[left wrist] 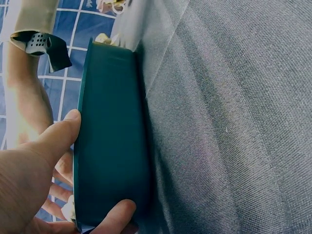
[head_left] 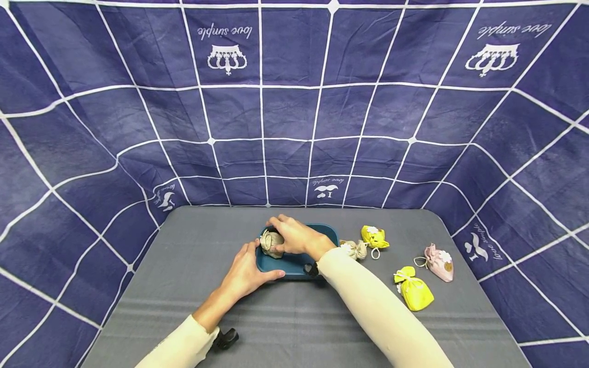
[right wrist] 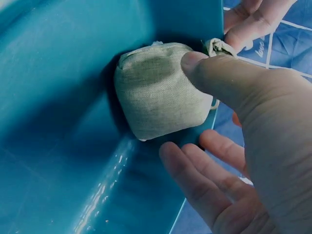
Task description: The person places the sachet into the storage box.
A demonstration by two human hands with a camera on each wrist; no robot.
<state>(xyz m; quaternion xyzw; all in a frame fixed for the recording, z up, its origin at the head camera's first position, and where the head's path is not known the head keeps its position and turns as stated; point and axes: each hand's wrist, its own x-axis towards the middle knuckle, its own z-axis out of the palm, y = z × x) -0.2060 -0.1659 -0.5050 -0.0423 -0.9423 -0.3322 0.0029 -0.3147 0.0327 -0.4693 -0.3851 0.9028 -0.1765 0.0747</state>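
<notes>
A beige drawstring pouch (head_left: 272, 244) leans in the left end of a blue plastic bin (head_left: 292, 264), its tied neck by the rim. My right hand (head_left: 294, 235) reaches over that end. In the right wrist view its thumb (right wrist: 195, 66) rests on the pouch (right wrist: 163, 92), while the other fingers stand apart from the cloth. With my left hand (head_left: 246, 273) I hold the bin's near left corner. The left wrist view shows its thumb (left wrist: 70, 122) at the rim and a finger against the outer wall of the bin (left wrist: 112, 136).
Right of the bin lie another beige pouch (head_left: 354, 249), a yellow pouch (head_left: 374, 236), a second yellow pouch (head_left: 415, 293) and a pink one (head_left: 439, 263). The grey tabletop (head_left: 207, 230) meets blue patterned cloth (head_left: 285, 112) at the back and sides.
</notes>
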